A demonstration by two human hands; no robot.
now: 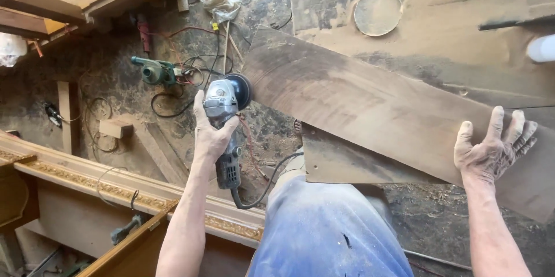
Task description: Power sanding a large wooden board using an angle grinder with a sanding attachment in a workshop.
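So the person's left hand [211,129] is wrapped tight around a grey angle grinder [225,124], fingers fully closed on the body, cord trailing down toward the blue trousers [326,228]. The grinder's dark disc [240,91] sits right at the left end of the plank [376,100], touching or as good as touching the end edge. Can't tell from here whether it's spinning.

The plank is the thing to watch. It's a long dark board running diagonally, from upper left by the disc down to lower right, lying across a dusty bench [462,17]. Its long axis points pretty much straight away from the grinder toward the other hand.

The right hand [491,147] is down at that far end, wide open, fingers spread and pressed flat on the plank's face. It's not gripping anything, just bearing down on it.

So left hand is the one at the working end, right hand well apart at the opposite end, with the whole board between them. The grinder body lies roughly crosswise to the board's length.

Off to the left there's a green power tool [155,71] on the sawdusty floor among tangled cables, and a carved gilt moulding [87,181] down by the left arm.
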